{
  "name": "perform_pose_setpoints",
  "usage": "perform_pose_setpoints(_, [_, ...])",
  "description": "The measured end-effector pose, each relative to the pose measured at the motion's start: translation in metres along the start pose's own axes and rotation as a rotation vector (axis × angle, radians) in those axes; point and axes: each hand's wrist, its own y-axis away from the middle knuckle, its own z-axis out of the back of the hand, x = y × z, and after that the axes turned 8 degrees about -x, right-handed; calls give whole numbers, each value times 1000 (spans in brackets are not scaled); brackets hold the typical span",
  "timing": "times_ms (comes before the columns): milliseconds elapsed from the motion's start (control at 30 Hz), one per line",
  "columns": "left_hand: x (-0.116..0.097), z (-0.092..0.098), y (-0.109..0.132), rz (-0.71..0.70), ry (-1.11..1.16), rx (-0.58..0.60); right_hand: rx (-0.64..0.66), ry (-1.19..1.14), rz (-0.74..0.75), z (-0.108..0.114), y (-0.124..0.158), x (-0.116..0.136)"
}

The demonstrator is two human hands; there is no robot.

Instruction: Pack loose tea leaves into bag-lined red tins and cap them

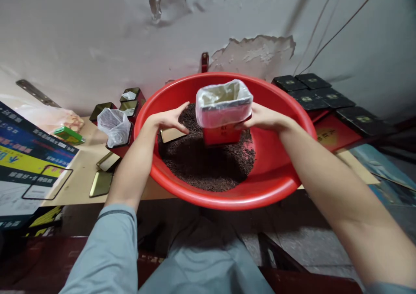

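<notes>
My right hand (260, 117) grips the right side of a red tin (221, 134), which it holds upright above the big red basin (276, 185). A clear plastic bag (224, 114) lines the tin and is folded out over its rim. Dark, dry loose leaves, like tea (208, 168), cover much of the basin's floor. My left hand (170, 118) is open over the basin's left part, thumb and fingers spread, apart from the tin. Just below its thumb a gold-coloured lid (173, 134) rests on the leaves. How full the tin is cannot be seen.
Several open tins with plastic liners (114, 127) stand left of the basin, near two loose lids (101, 183). Closed red tins with black lids (328, 97) are grouped at right. A green box (69, 135) and a printed board (29, 155) lie far left. A peeling wall (113, 34) rises behind.
</notes>
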Motion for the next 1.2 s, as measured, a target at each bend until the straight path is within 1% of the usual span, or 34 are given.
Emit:
perform_pose_setpoints(67, [-10,4,0,-159,229,-110,-137,-90,87,-7,-5,1])
perform_pose_setpoints(100, [-16,4,-2,-223,302,-155,-187,-111,123,-12,-8,0])
perform_pose_setpoints(167, [-28,1,-5,-324,376,-269,-247,-125,179,-24,-14,-3])
perform_pose_setpoints(233, [-35,-3,-8,-348,383,-367,-264,-118,206,-34,-20,-9])
perform_pose_setpoints(333, [-35,-3,-6,-268,301,-450,-245,-38,158,-40,-26,-23])
perform_pose_setpoints(400, [-33,0,-2,-177,219,-495,-228,99,56,-37,-28,-33])
perform_pose_setpoints(500, [-37,4,3,-28,107,-565,-211,396,-146,-27,-28,-47])
perform_pose_setpoints(567, [-42,5,6,40,47,-594,-182,569,-258,-21,-25,-55])
perform_pose_setpoints(633, [-47,4,7,75,1,-612,-139,679,-331,-23,-22,-59])
perform_pose_setpoints(733, [-47,1,6,86,-31,-614,-8,802,-389,-37,-25,-59])
perform_pose_setpoints(800, [-41,1,6,89,-35,-613,102,881,-380,-46,-33,-53])
perform_pose_setpoints(867, [-32,3,4,101,-32,-626,169,950,-354,-45,-43,-44])
perform_pose_setpoints(933, [-24,8,3,119,-22,-651,162,1002,-347,-30,-47,-35])
perform_pose_setpoints(967, [-23,11,3,125,-14,-663,118,1030,-344,-17,-44,-32])
perform_pose_setpoints(1000, [-24,15,4,128,-7,-674,45,1057,-333,-2,-38,-29])
perform_pose_setpoints(1033, [-28,18,7,127,-2,-686,-66,1095,-304,15,-28,-27])
perform_pose_setpoints(1067, [-35,20,12,122,0,-700,-178,1153,-259,31,-15,-26])
perform_pose_setpoints(1100, [-45,21,20,112,1,-719,-280,1214,-256,47,0,-26])
perform_pose_setpoints(1133, [-57,20,30,101,0,-743,-359,1257,-300,60,16,-26])
perform_pose_setpoints(1200, [-84,12,55,88,8,-795,-501,1181,-465,78,46,-30])
